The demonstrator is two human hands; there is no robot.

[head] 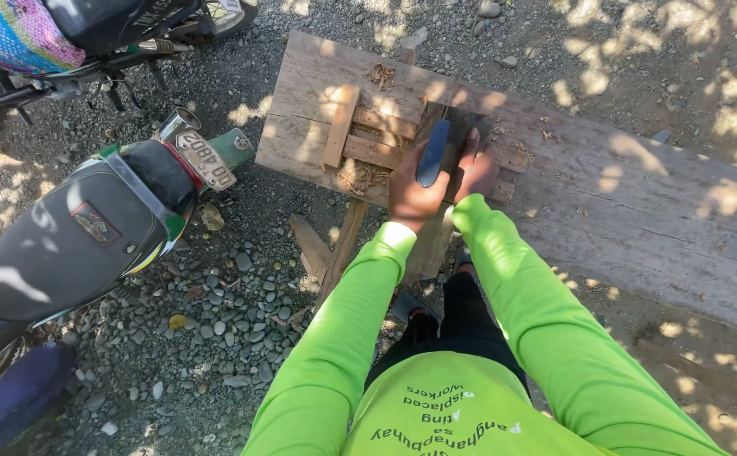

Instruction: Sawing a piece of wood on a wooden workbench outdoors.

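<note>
The left hand (415,190) grips a dark blue handle (432,154), long axis pointing away from the person, while the right hand (474,169) presses flat on a dark sheet (470,127) on the wooden surface (622,211).

Bright, sharp daylight, leaf-dappled shadows across the wooden bench (622,211) and gravel (216,321).

Your weathered workbench (639,211) is bare grey wood, rough-grained and unfinished, strewn with curled wood shavings (360,176). A paler wooden strip (340,125) on it looks smoother and fresher cut. The dark handle (432,153) in your left hand (415,190) shows a smooth, slightly glossy finish. Your sleeves (546,312) are matt, bright green cloth. Beside you, the motorbike seat (81,232) is glossy black, its exhaust (176,123) shiny metal, over rough gravel (216,329).
</note>
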